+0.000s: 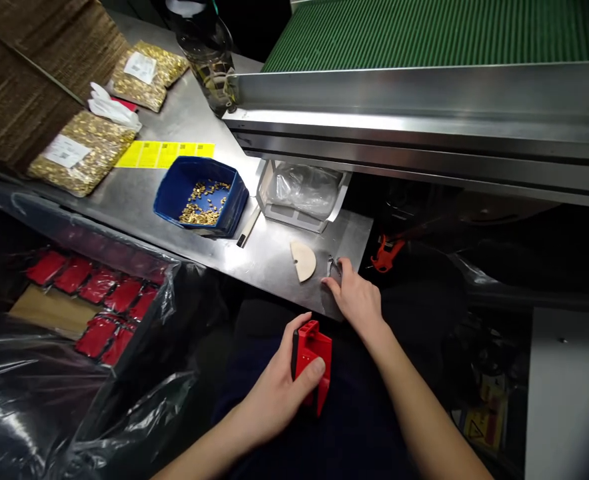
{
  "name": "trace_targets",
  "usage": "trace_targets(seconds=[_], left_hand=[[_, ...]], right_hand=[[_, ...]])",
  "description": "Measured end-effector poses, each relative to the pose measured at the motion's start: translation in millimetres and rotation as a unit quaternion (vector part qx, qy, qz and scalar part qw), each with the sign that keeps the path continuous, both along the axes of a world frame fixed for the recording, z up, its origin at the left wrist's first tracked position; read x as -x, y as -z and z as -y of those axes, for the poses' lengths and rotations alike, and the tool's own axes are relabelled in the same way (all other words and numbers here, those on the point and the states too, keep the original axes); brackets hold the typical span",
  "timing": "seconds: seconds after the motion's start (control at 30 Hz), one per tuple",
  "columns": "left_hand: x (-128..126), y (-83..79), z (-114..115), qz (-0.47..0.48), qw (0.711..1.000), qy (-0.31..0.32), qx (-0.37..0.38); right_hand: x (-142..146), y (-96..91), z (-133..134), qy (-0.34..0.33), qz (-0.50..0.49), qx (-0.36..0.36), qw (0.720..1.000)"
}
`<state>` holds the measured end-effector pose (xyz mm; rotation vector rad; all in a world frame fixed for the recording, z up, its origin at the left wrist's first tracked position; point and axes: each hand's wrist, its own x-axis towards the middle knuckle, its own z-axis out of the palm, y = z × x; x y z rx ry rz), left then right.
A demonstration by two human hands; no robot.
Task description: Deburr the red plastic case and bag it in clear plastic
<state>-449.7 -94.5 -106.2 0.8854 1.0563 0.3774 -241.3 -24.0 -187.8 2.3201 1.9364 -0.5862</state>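
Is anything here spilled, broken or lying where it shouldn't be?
Nothing looks spilled: the brass bits stay inside the blue bin. The one oddity is an orange tool lying off the right edge of the steel table, in dark clutter beyond the right hand.

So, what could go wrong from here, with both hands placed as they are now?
1. The small metal tool lies near the front edge of the steel table, at the fingertips of the right hand; a nudge might push it off.
2. The left hand holds the red part over the lap, off the table; a slip could drop it.
3. The blue bin of brass pieces stands open nearby; a knock may scatter them.
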Motion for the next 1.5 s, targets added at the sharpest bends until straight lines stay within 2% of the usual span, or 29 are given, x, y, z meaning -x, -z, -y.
trace_targets(seconds=[0.07, 0.17, 0.27, 0.33, 0.4, 0.5, 0.67, 0.87, 1.1, 1.3, 1.5], left_hand=[[0.3, 0.4, 0.6, -0.009, 1.0, -0.002, 0.004], [-0.3, 4.7, 0.2, -0.03, 0.999, -0.016, 0.008], [-2.7, 11.8, -1.1, -0.047, 0.999, -0.028, 0.001], [-5.4, 15.3, -3.3, -0.055, 0.998, -0.028, -0.004], [-8.1, 16.3, -7.8, -0.067, 0.997, -0.028, -0.01], [-10.0, 15.3, -19.2, -0.075, 0.997, -0.03, -0.006], [-10.0, 19.3, -37.5, 0.012, 0.995, -0.072, 0.061], [-17.9, 26.2, -38.5, 0.04, 0.986, -0.124, 0.103], [-20.5, 32.2, -36.4, 0.049, 0.976, -0.135, 0.161], [-20.7, 34.4, -33.3, 0.012, 0.991, -0.099, 0.083], [-20.6, 30.8, -30.2, 0.017, 0.995, -0.048, 0.085]], right_hand=[[-7.7, -12.6, 10.1, 0.023, -0.034, 0.006, 0.999], [-15.7, -41.7, 35.3, 0.055, -0.21, 0.011, 0.976], [-11.8, -70.7, 67.5, -0.027, -0.416, 0.082, 0.905], [-2.6, -80.6, 87.5, -0.095, -0.462, 0.108, 0.875], [7.9, -81.1, 102.5, -0.113, -0.45, 0.086, 0.882], [17.3, -72.8, 113.8, -0.079, -0.446, 0.029, 0.891], [14.3, -67.2, 117.2, -0.045, -0.474, -0.009, 0.879], [10.7, -64.6, 121.6, -0.061, -0.474, -0.024, 0.878], [6.8, -61.7, 126.6, -0.045, -0.498, -0.001, 0.866], [8.3, -63.5, 123.8, 0.066, -0.566, 0.023, 0.821], [11.4, -65.9, 118.9, 0.115, -0.578, 0.029, 0.807]])
